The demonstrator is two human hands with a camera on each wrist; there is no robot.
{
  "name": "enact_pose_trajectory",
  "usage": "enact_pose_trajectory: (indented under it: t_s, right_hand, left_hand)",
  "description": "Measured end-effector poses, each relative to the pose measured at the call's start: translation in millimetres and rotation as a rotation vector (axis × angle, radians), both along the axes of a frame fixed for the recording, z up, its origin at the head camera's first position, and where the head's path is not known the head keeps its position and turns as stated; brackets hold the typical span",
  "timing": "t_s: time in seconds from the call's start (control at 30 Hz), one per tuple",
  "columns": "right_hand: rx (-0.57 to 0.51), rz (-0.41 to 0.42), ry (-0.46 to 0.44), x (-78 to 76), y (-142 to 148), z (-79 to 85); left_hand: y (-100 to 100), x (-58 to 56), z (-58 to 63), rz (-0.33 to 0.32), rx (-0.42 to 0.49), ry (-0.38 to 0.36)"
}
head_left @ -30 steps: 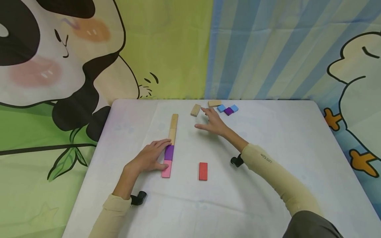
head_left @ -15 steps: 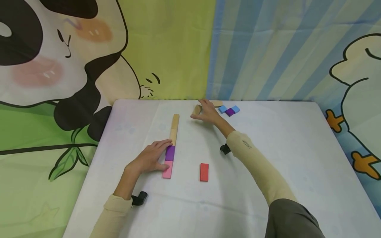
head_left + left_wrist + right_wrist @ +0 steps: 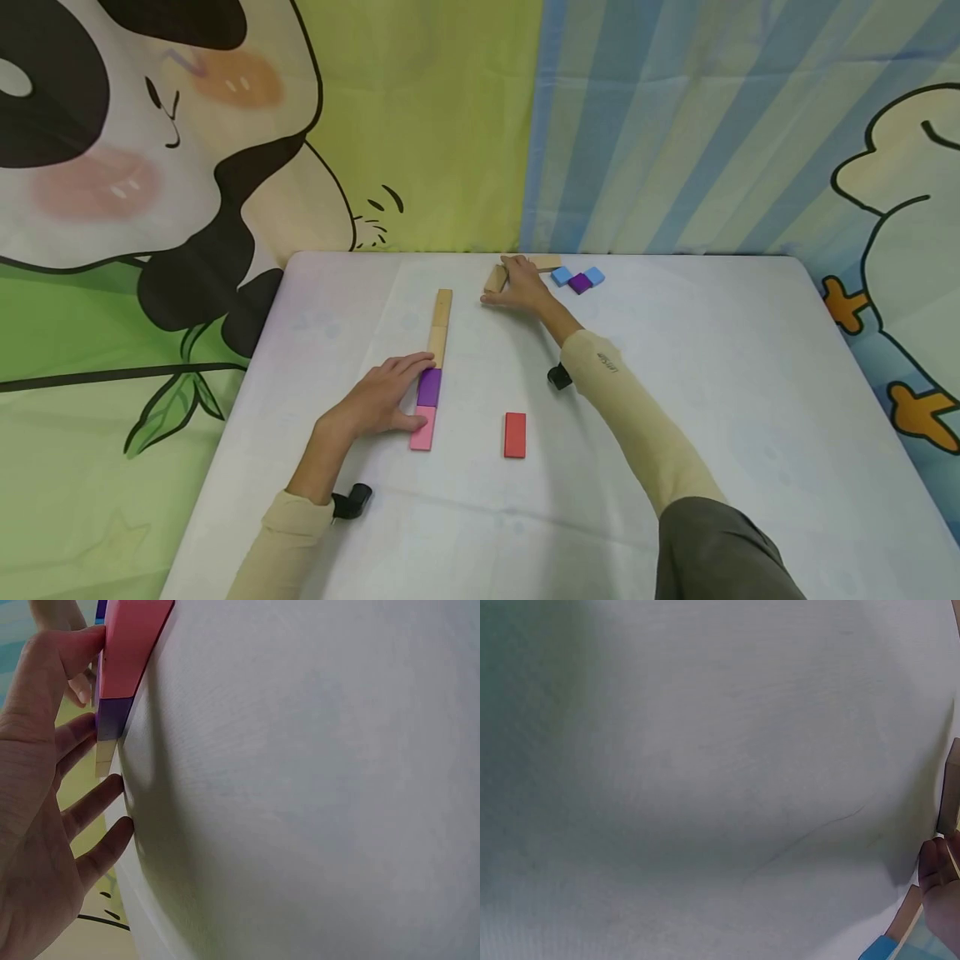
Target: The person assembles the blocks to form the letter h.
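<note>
On the white table a straight row runs away from me: a pink block [image 3: 423, 433], a purple block [image 3: 429, 387] and two plain wooden blocks [image 3: 440, 321]. My left hand [image 3: 375, 398] rests against the row's left side. Its thumb touches the pink block and its fingertips reach the purple block and the nearer wooden one. In the left wrist view, the fingers lie loosely spread. At the back, my right hand [image 3: 525, 290] holds a loose wooden block [image 3: 493, 280], thumb at its near end, fingers at its far end. The right wrist view catches only part of that hand [image 3: 939, 881].
A red block [image 3: 514, 435] lies alone, right of the row. Behind my right hand, near the table's back edge, are another wooden block [image 3: 546, 262], two blue blocks [image 3: 561, 276] and a purple block [image 3: 580, 283]. A printed cloth [image 3: 420, 125] hangs behind the table.
My right hand has moved left and closed its thumb and fingers around the loose wooden block. The left hand and the row have stayed in place.
</note>
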State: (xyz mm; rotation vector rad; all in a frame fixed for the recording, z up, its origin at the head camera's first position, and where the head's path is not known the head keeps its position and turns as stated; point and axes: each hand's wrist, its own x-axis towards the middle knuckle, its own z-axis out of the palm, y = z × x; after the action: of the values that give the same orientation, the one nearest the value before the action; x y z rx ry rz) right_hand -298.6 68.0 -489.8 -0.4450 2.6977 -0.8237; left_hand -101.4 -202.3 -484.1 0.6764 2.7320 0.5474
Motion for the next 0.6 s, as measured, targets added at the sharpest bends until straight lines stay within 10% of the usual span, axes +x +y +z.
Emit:
enact_pose_trajectory:
  t_s: [0.6]
  right_hand:
    - [-0.114,0.069,0.059,24.7,4,10.8]
  left_hand:
    - [-1,-0.6,-0.3,-0.005,-0.017,0.002]
